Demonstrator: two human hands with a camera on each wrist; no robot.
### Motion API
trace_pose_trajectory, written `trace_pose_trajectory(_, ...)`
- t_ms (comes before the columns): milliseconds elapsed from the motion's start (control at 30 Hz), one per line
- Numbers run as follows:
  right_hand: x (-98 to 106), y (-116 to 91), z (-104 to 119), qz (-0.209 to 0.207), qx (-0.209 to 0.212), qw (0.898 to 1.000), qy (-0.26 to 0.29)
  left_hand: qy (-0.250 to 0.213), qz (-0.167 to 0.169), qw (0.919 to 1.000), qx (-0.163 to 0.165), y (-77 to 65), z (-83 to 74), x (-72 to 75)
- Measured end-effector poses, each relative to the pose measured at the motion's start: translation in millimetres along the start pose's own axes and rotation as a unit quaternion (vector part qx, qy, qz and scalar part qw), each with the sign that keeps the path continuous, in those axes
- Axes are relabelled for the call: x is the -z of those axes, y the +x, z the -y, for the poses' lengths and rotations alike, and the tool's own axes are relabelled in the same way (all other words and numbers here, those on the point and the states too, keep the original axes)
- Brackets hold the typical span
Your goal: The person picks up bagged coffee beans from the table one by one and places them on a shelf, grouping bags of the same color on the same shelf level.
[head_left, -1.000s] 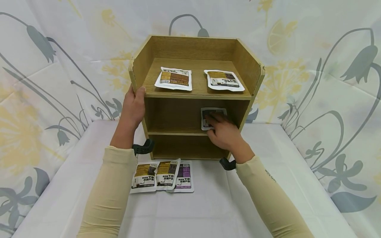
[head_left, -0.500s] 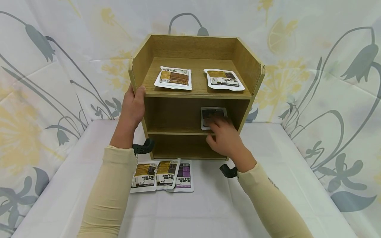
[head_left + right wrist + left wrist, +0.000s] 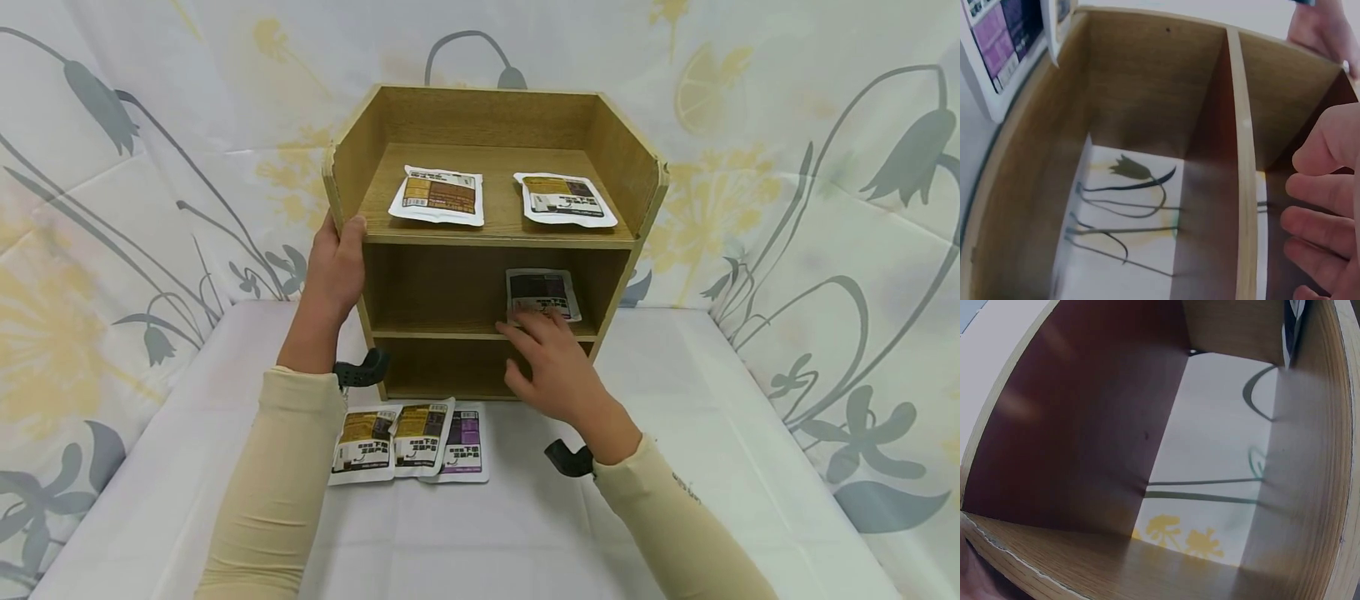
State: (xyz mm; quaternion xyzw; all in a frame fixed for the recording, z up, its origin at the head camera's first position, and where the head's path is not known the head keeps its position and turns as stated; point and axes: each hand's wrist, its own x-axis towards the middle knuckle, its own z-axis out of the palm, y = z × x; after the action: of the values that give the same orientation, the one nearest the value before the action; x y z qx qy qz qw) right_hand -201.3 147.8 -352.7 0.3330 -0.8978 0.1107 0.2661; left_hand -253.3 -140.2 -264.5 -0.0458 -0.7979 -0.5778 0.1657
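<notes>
Wooden shelf (image 3: 487, 121): upright in front of me on the white-covered bench (image 3: 495, 542), its three tiers facing my head camera.
Left hand (image 3: 337, 267): clamped on the left side wall of the shelf, thumb in front near the top tier; the other fingers go behind the wall, where I cannot see how they lie.
Right hand (image 3: 553, 362): well apart from the left, fingers loosely extended and a little spread, the thumb away from them, in front of the middle tier. From my head view the fingertips overlap the near edge of the dark pouch; I cannot tell whether they touch it.
Dark pouch (image 3: 542, 287): flat on the middle tier, toward the right wall.
Top tier: I see a brown pouch (image 3: 441, 197) lying on the left and a yellow pouch (image 3: 567, 200) on the right, well apart.
Bench front: three pouches side by side near the shelf's left foot, a gold pouch (image 3: 363, 446), a tilted pouch (image 3: 422, 437) and a purple pouch (image 3: 467, 446), the tilted one over the purple one's edge.
Backdrop: floral cloth (image 3: 150, 250).
</notes>
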Motion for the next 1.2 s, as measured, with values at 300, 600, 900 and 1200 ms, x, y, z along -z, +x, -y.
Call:
trace_pose_trajectory(300,-11,-8,12,0.019,0.017,0.999,0.022,-0.002,0.003,1.0,-0.003,0.9,1.3,-0.4)
trace_pose_trajectory(600,-19,-15,20,0.015,0.022,0.999,0.03,-0.005,0.002,1.0,-0.005,0.8,1.6,-0.6)
trace_pose_trajectory(900,-31,-24,28,0.036,0.02,0.998,0.042,-0.008,0.0,0.9999,-0.007,1.9,1.9,-0.4)
trace_pose_trajectory(1200,-44,-32,36,0.089,-0.001,0.995,0.049,-0.009,0.0,0.9999,-0.008,1.8,2.1,-0.5)
